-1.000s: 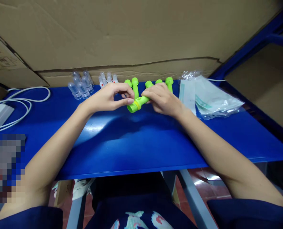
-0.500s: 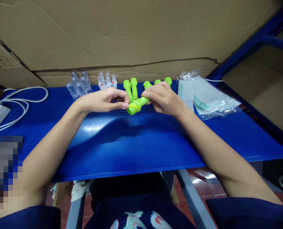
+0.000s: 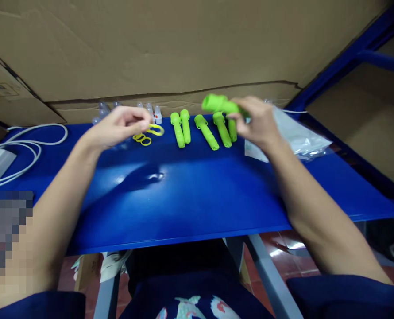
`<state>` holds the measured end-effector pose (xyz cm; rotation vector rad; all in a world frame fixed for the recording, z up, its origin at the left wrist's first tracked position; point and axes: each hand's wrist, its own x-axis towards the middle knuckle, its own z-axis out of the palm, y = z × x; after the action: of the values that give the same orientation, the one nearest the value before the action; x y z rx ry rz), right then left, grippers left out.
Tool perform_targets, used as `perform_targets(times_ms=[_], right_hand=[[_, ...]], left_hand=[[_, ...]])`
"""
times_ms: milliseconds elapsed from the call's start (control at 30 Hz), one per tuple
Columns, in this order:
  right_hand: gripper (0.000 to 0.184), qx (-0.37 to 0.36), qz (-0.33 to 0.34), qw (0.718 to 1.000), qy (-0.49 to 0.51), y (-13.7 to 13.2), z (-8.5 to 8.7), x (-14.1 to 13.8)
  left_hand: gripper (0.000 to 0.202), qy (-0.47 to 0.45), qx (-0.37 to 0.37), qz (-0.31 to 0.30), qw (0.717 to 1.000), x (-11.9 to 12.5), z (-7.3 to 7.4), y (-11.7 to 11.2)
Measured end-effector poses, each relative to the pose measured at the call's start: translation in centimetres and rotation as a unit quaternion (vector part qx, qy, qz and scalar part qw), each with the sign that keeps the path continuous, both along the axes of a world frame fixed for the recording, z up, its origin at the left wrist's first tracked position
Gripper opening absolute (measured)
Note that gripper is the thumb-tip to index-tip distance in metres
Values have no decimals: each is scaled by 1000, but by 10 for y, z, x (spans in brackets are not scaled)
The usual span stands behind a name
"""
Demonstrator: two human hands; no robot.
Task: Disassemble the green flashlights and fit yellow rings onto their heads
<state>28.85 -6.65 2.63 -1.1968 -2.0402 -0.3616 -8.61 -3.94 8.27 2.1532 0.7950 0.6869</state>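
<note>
My left hand (image 3: 117,126) is closed in a pinch on a yellow ring (image 3: 157,128), which looks stretched into a loop. Just below it, a few yellow rings (image 3: 146,141) lie on the blue table. My right hand (image 3: 255,122) grips a lime-green plastic tube (image 3: 215,103), shaped like a flashlight body, raised and blurred by motion. Its wide end points left. Beneath it, similar green tubes lie in a row: a pair (image 3: 178,130), a single one (image 3: 207,133) and others partly behind my right hand.
Behind my left hand stand clear plastic caps (image 3: 96,120) and small clear pieces with red dots (image 3: 158,115). Plastic-bagged papers (image 3: 299,133) lie right, and a white cable (image 3: 37,146) coils left. Cardboard (image 3: 170,48) walls the back of the blue table (image 3: 197,199).
The yellow ring has come off the green tube and moved left in my left hand. My right hand has lifted the tube up and to the right. Rings on the table are now uncovered.
</note>
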Motion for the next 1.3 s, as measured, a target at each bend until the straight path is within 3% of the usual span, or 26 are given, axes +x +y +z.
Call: perform_targets(times_ms=[67, 133, 233, 300, 400, 500, 633, 767, 867, 1100, 1300], right_hand=[[51, 4, -66, 997, 34, -1, 5, 3], [52, -88, -88, 992, 24, -8, 6, -12], [57, -232, -127, 964, -9, -23, 0, -50], [51, -272, -177, 946, -12, -28, -8, -67], [45, -246, -196, 949, 14, -21, -28, -70], [42, -164, -150, 973, 62, -5, -52, -63], [44, -140, -148, 978, 38, 8, -72, -67], [38, -141, -172, 975, -22, 5, -69, -81], [36, -135, -186, 972, -50, -2, -61, -87], [35, -136, -145, 979, -42, -8, -51, -95], [36, -148, -136, 980, -4, -4, -58, -94]], left_hand=[[59, 0, 14, 62, 998, -16, 1, 7], [54, 25, 42, 96, 994, -22, -2, 15], [41, 104, 45, 95, 989, -15, -11, 21], [33, 154, 33, 93, 983, -8, -20, 24], [23, 195, 69, 135, 969, -6, -34, 28], [16, 186, 151, 183, 954, 0, -48, 33], [17, 153, 211, 176, 949, 43, -61, 37], [29, 164, 231, 190, 940, 107, -69, 47], [34, 180, 214, 211, 937, 137, -74, 64], [27, 179, 192, 234, 936, 142, -80, 93], [24, 174, 139, 178, 959, 145, -63, 86]])
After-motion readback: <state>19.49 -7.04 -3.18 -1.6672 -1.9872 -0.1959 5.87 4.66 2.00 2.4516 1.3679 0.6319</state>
